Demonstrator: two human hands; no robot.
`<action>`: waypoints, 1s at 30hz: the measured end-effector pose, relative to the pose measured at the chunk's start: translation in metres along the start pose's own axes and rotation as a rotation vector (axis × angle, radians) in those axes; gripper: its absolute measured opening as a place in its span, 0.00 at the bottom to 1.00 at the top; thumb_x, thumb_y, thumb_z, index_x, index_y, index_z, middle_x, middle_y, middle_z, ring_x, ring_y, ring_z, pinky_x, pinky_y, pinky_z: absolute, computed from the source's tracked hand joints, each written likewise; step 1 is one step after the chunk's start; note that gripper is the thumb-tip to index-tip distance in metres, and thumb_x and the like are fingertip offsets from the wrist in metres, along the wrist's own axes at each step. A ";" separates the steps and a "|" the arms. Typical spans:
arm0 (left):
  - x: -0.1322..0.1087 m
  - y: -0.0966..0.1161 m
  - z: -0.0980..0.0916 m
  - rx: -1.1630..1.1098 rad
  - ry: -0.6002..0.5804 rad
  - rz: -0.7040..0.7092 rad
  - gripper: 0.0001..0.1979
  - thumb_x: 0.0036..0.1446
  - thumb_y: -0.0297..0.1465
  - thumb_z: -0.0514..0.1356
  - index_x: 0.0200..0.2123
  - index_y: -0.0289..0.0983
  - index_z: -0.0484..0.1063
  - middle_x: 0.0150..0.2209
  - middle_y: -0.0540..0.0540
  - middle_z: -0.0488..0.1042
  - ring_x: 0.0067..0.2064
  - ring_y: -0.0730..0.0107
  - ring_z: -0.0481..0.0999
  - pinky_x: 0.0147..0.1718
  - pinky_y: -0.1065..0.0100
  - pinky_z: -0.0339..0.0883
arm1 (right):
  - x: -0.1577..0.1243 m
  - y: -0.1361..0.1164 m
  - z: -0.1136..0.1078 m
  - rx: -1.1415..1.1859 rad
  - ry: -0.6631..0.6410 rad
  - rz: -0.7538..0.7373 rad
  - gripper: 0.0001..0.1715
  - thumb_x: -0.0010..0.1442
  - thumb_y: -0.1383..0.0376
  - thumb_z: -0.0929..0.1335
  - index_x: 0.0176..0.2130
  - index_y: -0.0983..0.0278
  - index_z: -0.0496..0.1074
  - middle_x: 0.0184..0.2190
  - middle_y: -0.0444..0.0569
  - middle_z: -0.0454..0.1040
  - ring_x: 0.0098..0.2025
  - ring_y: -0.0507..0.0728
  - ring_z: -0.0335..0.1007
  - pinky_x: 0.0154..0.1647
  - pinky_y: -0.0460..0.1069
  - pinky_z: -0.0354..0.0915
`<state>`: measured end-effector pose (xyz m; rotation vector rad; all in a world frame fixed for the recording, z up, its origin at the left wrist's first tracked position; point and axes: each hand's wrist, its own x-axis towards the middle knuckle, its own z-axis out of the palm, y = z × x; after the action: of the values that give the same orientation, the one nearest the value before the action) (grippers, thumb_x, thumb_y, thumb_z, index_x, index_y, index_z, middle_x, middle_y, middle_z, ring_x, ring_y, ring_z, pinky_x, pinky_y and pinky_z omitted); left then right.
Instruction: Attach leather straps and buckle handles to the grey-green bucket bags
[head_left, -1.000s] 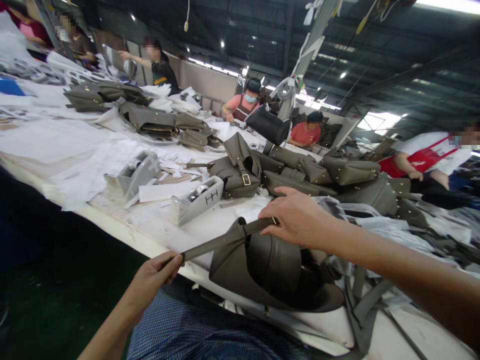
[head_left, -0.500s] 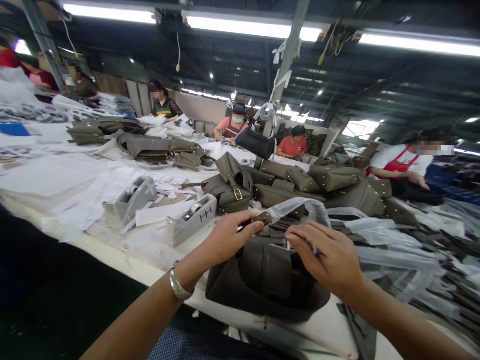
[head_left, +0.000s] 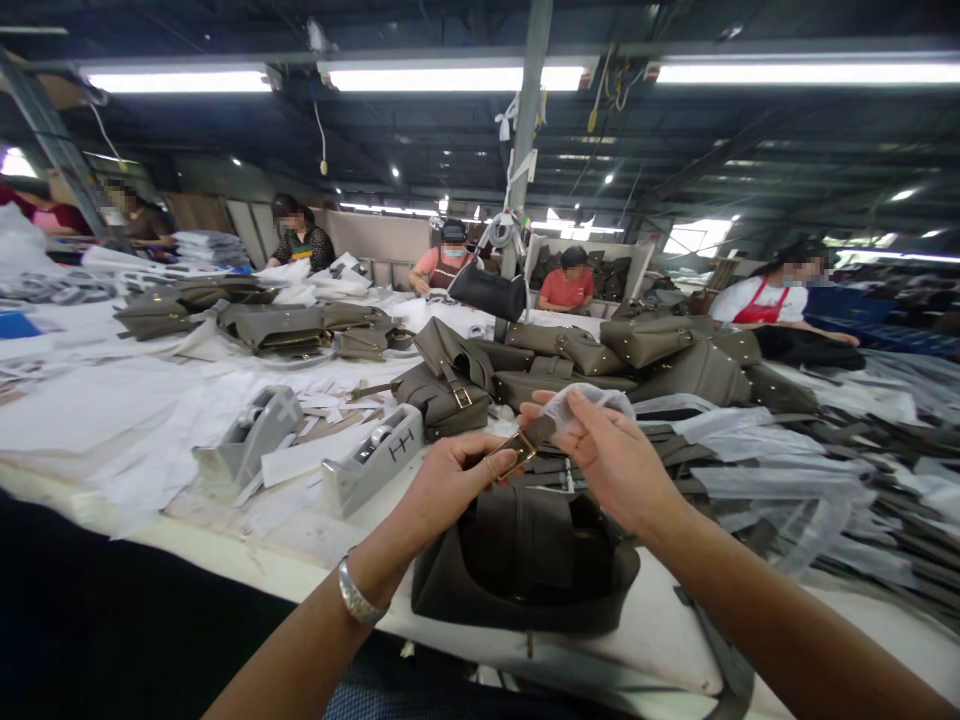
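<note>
A dark olive leather handbag [head_left: 525, 560] lies at the near edge of the white table [head_left: 150, 400], right in front of me. Above it, my left hand [head_left: 450, 490] pinches the brass buckle end [head_left: 517, 450] of an olive strap. My right hand [head_left: 607, 460] grips the same strap just past the buckle, where a clear plastic sleeve [head_left: 585, 400] covers it. Both hands hover over the bag's open top. A metal bracelet [head_left: 356, 595] sits on my left wrist.
Two grey tape dispensers [head_left: 371, 460] [head_left: 247, 445] stand left of the bag among white paper scraps. Piles of olive handbags [head_left: 450, 385] and bagged straps [head_left: 787, 470] fill the table's middle and right. A black bag [head_left: 487, 290] hangs from a pole. Several people work along the far side.
One second ago my hands held the strap stretched out left to right. They have since come together over the bag, and the buckle end in its plastic sleeve is now between them.
</note>
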<state>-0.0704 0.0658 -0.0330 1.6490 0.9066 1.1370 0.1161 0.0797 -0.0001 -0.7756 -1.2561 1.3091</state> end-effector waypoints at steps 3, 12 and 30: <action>0.001 0.000 0.003 0.000 0.060 -0.017 0.15 0.60 0.41 0.61 0.31 0.36 0.79 0.27 0.50 0.74 0.28 0.72 0.67 0.27 0.73 0.58 | -0.004 0.001 0.002 0.029 0.001 -0.010 0.18 0.66 0.52 0.66 0.41 0.61 0.78 0.42 0.49 0.82 0.51 0.59 0.76 0.61 0.58 0.65; 0.005 0.000 0.014 0.135 0.155 0.121 0.13 0.60 0.37 0.61 0.28 0.35 0.76 0.27 0.50 0.74 0.31 0.71 0.70 0.31 0.71 0.61 | -0.018 0.020 0.009 -0.116 -0.036 0.017 0.23 0.63 0.49 0.67 0.47 0.63 0.78 0.50 0.52 0.78 0.57 0.61 0.70 0.65 0.58 0.58; 0.005 -0.017 -0.016 0.666 0.410 0.608 0.07 0.60 0.25 0.62 0.40 0.38 0.79 0.39 0.45 0.74 0.41 0.70 0.75 0.41 0.71 0.69 | -0.025 0.066 0.035 -0.484 -0.260 0.175 0.13 0.56 0.62 0.71 0.42 0.65 0.72 0.25 0.41 0.70 0.25 0.51 0.66 0.25 0.45 0.64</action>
<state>-0.0853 0.0802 -0.0454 2.3857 1.1614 1.7564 0.0698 0.0595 -0.0601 -1.0984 -1.7841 1.2872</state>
